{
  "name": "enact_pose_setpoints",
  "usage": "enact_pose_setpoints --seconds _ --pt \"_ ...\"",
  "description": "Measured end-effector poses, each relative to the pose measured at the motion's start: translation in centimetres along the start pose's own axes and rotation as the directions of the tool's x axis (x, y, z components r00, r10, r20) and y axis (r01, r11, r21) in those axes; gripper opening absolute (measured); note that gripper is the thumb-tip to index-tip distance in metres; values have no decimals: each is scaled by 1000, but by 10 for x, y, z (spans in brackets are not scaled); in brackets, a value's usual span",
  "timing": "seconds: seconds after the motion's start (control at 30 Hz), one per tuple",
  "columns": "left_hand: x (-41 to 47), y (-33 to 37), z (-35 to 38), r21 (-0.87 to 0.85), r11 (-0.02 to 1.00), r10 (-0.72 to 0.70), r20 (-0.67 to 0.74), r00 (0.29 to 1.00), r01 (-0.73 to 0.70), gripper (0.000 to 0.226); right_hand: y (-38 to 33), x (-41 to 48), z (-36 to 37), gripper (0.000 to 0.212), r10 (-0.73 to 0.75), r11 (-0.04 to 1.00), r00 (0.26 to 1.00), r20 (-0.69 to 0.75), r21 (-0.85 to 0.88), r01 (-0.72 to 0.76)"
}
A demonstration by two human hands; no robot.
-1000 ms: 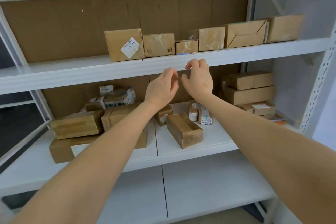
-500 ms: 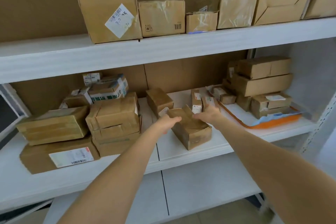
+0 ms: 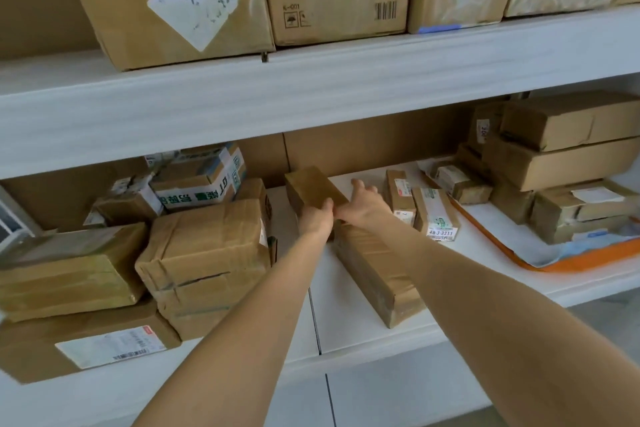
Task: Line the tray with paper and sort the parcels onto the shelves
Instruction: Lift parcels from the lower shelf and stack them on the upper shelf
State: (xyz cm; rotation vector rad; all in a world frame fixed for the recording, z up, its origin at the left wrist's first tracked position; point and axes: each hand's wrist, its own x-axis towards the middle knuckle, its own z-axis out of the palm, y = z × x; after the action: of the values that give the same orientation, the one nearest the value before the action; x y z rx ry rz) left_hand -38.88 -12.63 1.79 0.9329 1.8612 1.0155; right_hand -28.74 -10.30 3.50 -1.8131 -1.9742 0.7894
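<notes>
backing board: brown cardboard, upright at the rear, vertical seam left of centre | upper backing: same brown cardboard, plain, top left | floor: grey, smooth, lower right | framed panel: white-edged, dark inside, cut off at left edge, too blurred to identify
</notes>
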Motion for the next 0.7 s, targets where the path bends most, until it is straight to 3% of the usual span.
enact_pose_setpoints --seconds 0.13,0.4,0.47,0.57,0.63,0.7 --pt "18 0 2 -161 984 -77 -5 997 75 56 -15 32 24 90 9 995 998 56 -101 -3" --pt "27 -2 -2 -202 972 -125 4 992 123 62 -22 58 52 73 86 988 996 24 -134 -82" --pt "27 -2 1 -235 965 -123 -5 992 118 63 -23 61 49 67 86 996 996 5 -22 -86" --pt "27 3 -1 -214 975 -86 -146 986 53 65 -21 62 30 71 97 946 995 32 309 -102" --pt "28 8 -6 -251 967 -88 -208 974 34 72 -14 59 13 61 88 818 995 40 567 -95" --pt "27 17 -9 -375 927 -105 -187 977 28 83 -7 47 -5 38 114 602 990 84 787 -136"
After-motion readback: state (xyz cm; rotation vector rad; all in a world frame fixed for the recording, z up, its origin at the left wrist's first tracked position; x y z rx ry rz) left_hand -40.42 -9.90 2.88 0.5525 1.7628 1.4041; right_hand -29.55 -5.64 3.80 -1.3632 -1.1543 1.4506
